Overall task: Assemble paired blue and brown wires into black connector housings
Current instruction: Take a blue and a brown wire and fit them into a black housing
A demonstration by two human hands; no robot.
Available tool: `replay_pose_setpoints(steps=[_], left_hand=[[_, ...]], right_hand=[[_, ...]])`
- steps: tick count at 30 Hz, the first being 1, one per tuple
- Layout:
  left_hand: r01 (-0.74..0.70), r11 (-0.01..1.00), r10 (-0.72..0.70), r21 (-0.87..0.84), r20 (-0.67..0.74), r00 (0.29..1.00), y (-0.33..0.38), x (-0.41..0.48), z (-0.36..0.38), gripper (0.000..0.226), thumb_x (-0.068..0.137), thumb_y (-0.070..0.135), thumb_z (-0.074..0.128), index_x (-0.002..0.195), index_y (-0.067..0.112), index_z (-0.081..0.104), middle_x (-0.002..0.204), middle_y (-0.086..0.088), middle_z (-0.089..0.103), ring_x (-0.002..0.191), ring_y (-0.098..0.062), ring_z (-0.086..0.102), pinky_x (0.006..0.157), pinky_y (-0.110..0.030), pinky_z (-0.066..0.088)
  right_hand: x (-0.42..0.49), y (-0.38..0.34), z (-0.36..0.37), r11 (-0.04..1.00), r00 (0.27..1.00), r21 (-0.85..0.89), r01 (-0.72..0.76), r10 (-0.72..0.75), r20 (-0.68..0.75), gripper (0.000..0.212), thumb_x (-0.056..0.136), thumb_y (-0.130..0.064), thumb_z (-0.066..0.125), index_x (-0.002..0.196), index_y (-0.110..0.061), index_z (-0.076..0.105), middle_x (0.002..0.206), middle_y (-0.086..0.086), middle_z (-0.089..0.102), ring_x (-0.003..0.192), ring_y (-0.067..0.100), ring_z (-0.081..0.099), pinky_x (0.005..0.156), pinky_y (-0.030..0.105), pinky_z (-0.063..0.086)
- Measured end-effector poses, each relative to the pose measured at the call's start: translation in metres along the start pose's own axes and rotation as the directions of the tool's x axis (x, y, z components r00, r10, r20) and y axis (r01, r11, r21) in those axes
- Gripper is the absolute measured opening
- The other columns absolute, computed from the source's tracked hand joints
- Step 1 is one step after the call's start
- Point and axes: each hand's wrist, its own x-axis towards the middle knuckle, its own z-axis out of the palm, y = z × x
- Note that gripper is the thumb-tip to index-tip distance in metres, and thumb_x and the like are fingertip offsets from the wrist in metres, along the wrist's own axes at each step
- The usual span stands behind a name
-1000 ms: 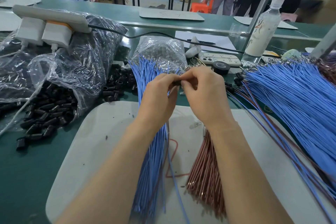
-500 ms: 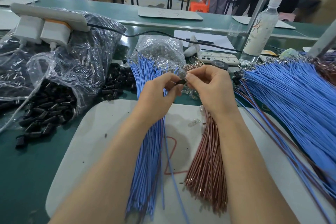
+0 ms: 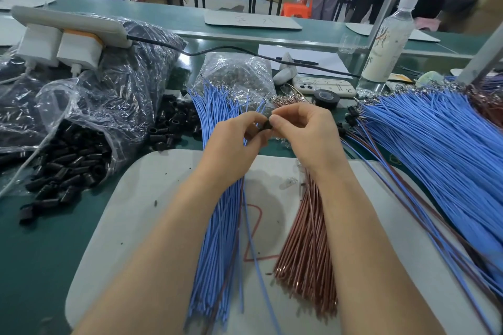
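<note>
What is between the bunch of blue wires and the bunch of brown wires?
In the head view, one loose blue wire and a red mark drawn on the white board lie there.

A small black connector housing (image 3: 266, 125) was pinched between the fingertips of the left hand (image 3: 231, 144) and the right hand (image 3: 307, 136). Beneath them, a blue wire bundle (image 3: 226, 239) and a brown wire bundle (image 3: 307, 239) lay side by side.
</note>
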Motion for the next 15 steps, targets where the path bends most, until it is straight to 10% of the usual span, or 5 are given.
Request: replay_pose_setpoints(steps=[15], left_hand=[[-0.015, 1.000, 0.016, 0.025, -0.025, 1.000, -0.0022, 0.0004, 0.0043, 0.013, 0.092, 0.022, 0.059, 0.104, 0.025, 0.064, 0.080, 0.003, 0.067, 0.054, -0.006, 0.045, 0.058, -0.021, 0.041]], right_hand=[[0.0000, 0.0038, -0.0031, 0.999, 1.000, -0.043, 0.001, 0.000, 0.026, 0.016, 0.089, -0.018, 0.066, 0.076, -0.027, 0.066, 0.062, -0.007, 0.067, 0.055, 0.003, 0.061, 0.060, 0.024, 0.052]])
